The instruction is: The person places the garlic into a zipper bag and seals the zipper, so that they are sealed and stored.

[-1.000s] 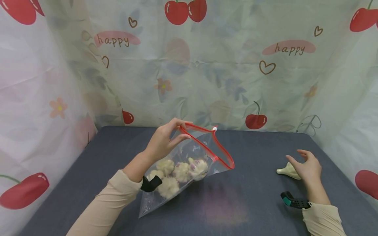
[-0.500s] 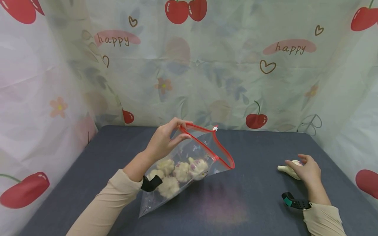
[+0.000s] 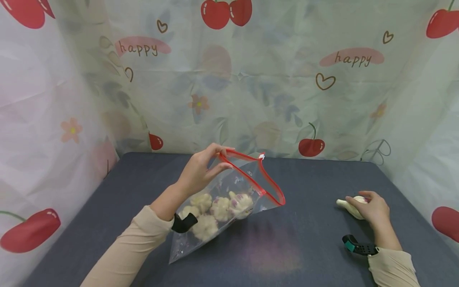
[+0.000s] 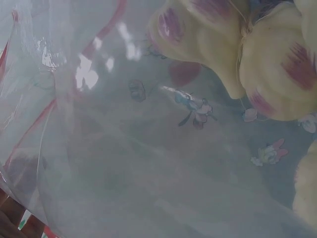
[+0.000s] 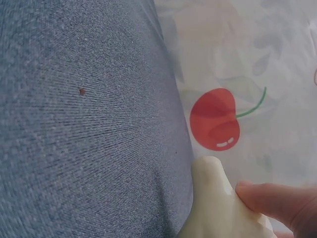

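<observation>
My left hand (image 3: 197, 169) pinches the red-edged mouth of a clear zip bag (image 3: 181, 247) between thumb and fingers. The mouth gapes to the right, with a white slider (image 3: 261, 156) at its far corner. Several garlic bulbs (image 3: 205, 228) lie inside; purple-streaked garlic (image 4: 292, 64) fills the upper right of the left wrist view. Over on the right, my right hand (image 3: 376, 209) grips another garlic bulb (image 3: 353, 210), its stem pointing left. The thumb (image 5: 270, 201) presses against this bulb in the right wrist view; the other fingers are mostly hidden there.
Both arms work over a dark grey cloth-covered table (image 3: 308, 239). A printed curtain (image 3: 240, 99) with cherries and hearts hangs behind it and along both sides. A black strap (image 3: 358, 245) is worn at the right wrist.
My right hand has lowered onto the loose garlic bulb, its fingers closing round it, and the bulb has shifted slightly. My left hand and the bag have stayed put.
</observation>
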The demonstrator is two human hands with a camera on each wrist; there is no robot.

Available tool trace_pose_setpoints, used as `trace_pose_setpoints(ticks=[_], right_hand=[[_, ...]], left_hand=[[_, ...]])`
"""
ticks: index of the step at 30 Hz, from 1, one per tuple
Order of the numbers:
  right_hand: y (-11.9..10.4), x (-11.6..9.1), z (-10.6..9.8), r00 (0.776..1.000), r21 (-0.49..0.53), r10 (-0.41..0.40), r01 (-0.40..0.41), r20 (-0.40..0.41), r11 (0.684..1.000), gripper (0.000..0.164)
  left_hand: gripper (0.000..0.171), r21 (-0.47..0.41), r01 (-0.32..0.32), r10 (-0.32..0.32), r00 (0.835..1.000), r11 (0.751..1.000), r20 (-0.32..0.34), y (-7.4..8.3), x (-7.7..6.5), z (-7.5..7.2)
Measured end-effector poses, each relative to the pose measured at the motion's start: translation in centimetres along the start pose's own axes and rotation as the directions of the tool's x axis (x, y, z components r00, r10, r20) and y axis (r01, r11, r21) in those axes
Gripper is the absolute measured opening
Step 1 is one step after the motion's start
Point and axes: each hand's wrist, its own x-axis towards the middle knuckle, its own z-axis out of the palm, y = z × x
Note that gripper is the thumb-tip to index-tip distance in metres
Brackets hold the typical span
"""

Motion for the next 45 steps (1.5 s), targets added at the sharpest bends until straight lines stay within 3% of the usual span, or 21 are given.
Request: trace_pose_setpoints(ticks=[19,45], right_hand=[[-0.8,-0.3,0.0,0.999,0.048,-0.018,0.02,-0.045,0.999,0.071],[-4.8,-2.2,-0.8,0.983,0.124,-0.168,0.177,-0.079,0.976,0.071]], left_hand=[[0.033,0.003,0.001,-0.001,1.0,1.0,0.0,0.1,-0.1,-0.1],[0.034,0.001,0.002,-0.002,1.0,1.0,0.001,0.1,0.0,0.0]])
